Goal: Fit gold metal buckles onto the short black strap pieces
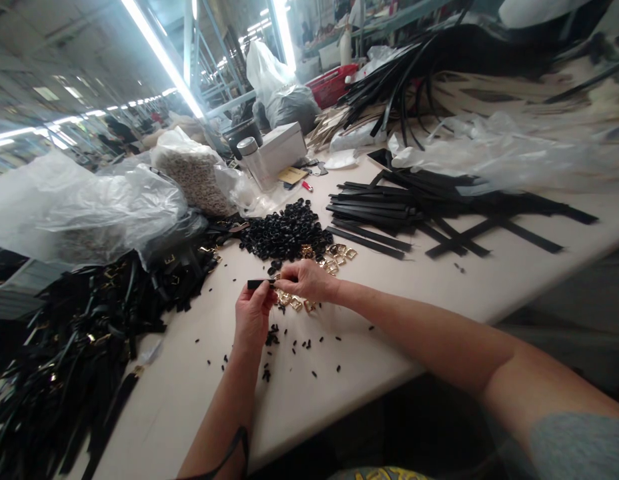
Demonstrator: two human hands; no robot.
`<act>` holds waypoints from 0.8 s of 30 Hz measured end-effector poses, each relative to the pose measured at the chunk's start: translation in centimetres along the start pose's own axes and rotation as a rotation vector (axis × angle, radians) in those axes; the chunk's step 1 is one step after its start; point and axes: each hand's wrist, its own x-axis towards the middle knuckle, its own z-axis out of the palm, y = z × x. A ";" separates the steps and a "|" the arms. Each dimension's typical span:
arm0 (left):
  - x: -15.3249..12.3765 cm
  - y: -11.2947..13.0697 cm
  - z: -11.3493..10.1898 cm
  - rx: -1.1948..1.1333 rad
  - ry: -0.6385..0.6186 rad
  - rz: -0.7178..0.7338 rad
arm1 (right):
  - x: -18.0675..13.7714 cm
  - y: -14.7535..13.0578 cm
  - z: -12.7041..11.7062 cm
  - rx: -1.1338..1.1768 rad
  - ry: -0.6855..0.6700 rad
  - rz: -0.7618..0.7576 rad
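Observation:
My left hand (pixel 252 313) is closed around a narrow black strap (pixel 257 284) whose end sticks out to the left above my fingers. My right hand (pixel 305 280) pinches the same strap end from the right, fingers pressed together; what else it holds is hidden. Beneath my hands lie gold metal buckles (pixel 295 303), and more gold buckles (pixel 339 255) sit just beyond. A heap of small black loops (pixel 289 233) lies behind them on the white table (pixel 439 287). Tiny black bits (pixel 299 347) are scattered near my wrists.
A large pile of black straps with gold buckles (pixel 89 333) fills the left side. Cut black strips (pixel 389 207) are stacked at the right. Clear plastic bags (pixel 89 200), a white box (pixel 282 150), a metal-capped bottle (pixel 252 160) and a red basket (pixel 332 87) stand farther back.

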 end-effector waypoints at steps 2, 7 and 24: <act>0.0 0.1 0.1 -0.028 -0.006 -0.033 | 0.0 0.0 -0.1 -0.042 -0.008 -0.026; 0.1 0.1 -0.1 -0.018 -0.047 -0.045 | -0.2 0.0 0.0 -0.093 -0.060 -0.038; 0.5 -0.3 0.1 -0.060 -0.068 -0.092 | -0.1 0.0 0.4 -0.073 -0.015 0.038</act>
